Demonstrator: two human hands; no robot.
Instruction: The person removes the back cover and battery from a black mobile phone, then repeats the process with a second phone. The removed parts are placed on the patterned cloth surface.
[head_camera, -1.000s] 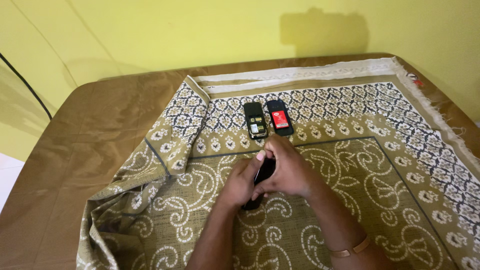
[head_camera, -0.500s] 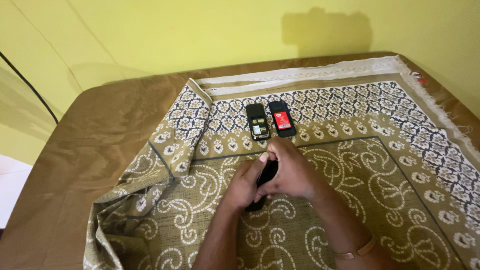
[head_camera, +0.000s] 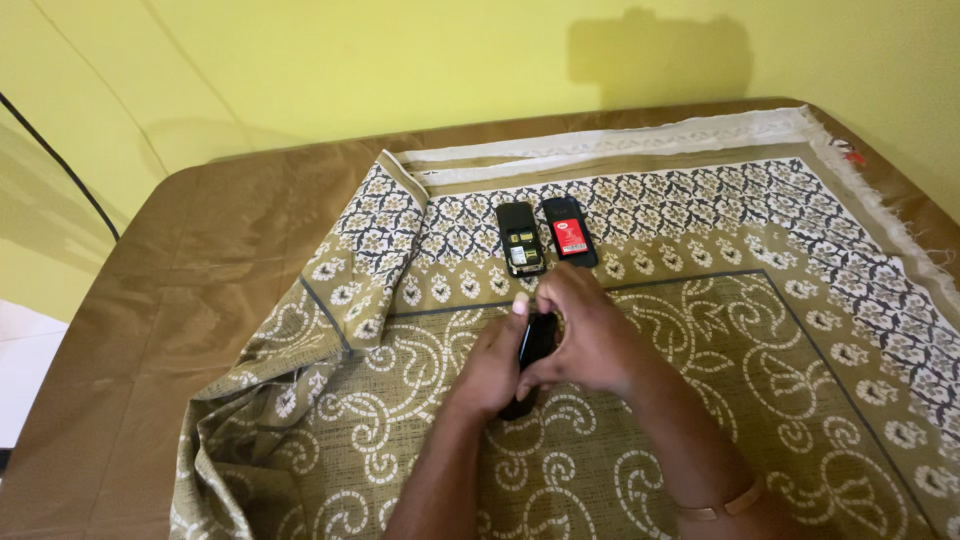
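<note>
- A counter draped in plain brown cloth is carrying everything.
- An olive patterned fabric is lying spread over it, bunching into folds at the left edge.
- A bare brown strip is showing along the counter's left and far sides.

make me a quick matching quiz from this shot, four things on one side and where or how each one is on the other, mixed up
Things:
1. black device
2. opened phone body
3. black piece with red label
4. patterned cloth

Places or states:
A. lying at the right of the pair beyond the hands
B. gripped between both hands
C. spread over the brown surface, bunched at the left
D. lying at the left of the pair, insides showing

Pairs: 1-B, 2-D, 3-A, 4-C
</note>
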